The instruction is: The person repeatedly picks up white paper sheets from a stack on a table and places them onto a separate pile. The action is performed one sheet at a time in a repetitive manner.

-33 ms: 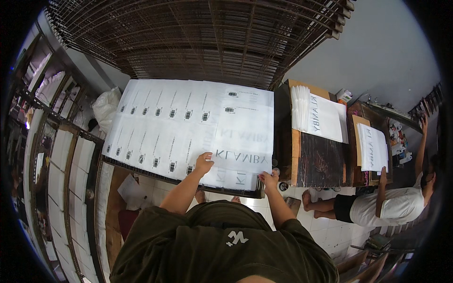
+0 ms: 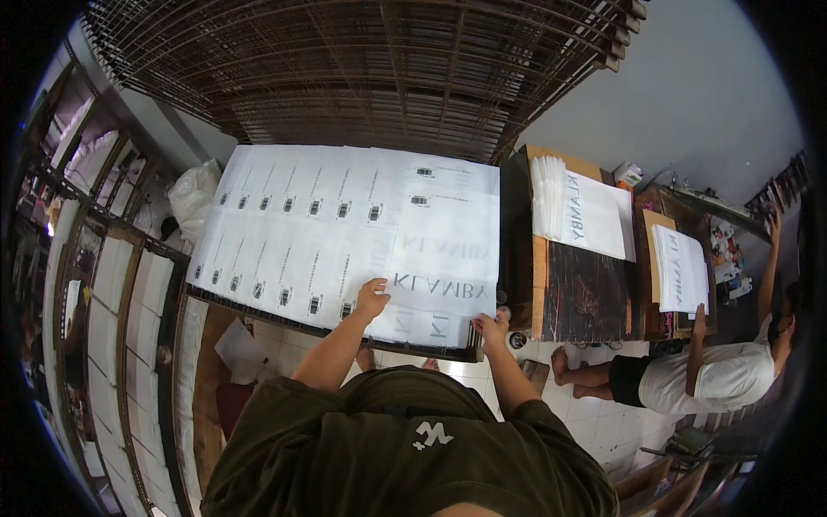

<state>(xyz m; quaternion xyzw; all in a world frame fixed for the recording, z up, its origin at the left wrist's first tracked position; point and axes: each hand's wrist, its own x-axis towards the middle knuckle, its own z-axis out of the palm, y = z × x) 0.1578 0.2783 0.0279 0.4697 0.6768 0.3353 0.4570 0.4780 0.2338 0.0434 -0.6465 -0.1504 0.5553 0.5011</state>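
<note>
White sheets with dark printing lie overlapped in two rows across a rack table (image 2: 284, 319). At the right end a printed white sheet (image 2: 439, 267) with large grey lettering rests over other sheets. My left hand (image 2: 373, 299) is at that sheet's left edge, thumb and fingers curled together on it. At its near right corner my right hand (image 2: 492, 330) pinches the edge between thumb and fingers. Whether either hand lifts the sheet is too fine to see. Small dark printed marks run along the overlapped sheets (image 2: 284, 224) to the left.
A stack of wire drying racks (image 2: 362, 69) overhangs the far side. To the right, a dark wooden bench (image 2: 586, 293) bears a white sheet pile (image 2: 603, 215) and another pile (image 2: 680, 267), where a co-worker (image 2: 715, 370) stands. Shelving (image 2: 112, 276) and a plastic bag (image 2: 191, 198) are on the left.
</note>
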